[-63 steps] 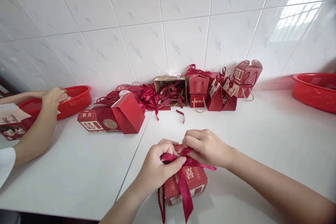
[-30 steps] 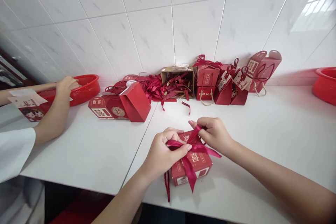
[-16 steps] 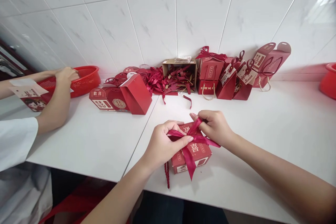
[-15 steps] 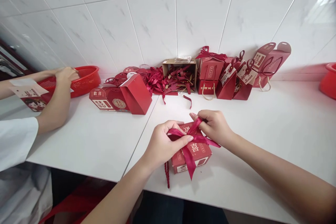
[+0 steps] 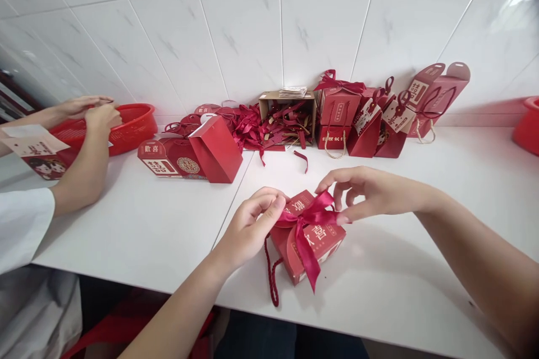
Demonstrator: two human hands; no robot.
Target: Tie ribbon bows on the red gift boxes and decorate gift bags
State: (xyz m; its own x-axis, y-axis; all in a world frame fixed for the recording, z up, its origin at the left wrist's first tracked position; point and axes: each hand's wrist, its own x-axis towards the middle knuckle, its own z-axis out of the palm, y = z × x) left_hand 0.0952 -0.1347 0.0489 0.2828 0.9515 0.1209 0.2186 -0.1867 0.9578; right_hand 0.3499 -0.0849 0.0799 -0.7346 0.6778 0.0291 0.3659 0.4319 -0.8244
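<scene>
the box [image 5: 324,235] lies near the counter's [image 5: 143,230] front edge, with a bow [image 5: 315,213] across its top and a cord [image 5: 273,286] hanging loose at its left side. the left hand [image 5: 248,225] is half curled at the box's left side, thumb tip beside the bow's left loop; whether it pinches the ribbon cannot be told. the right hand [image 5: 366,193] is spread, thumb and fingers apart around the right loop. a carton [image 5: 265,105] sits by the counter's back edge.
</scene>
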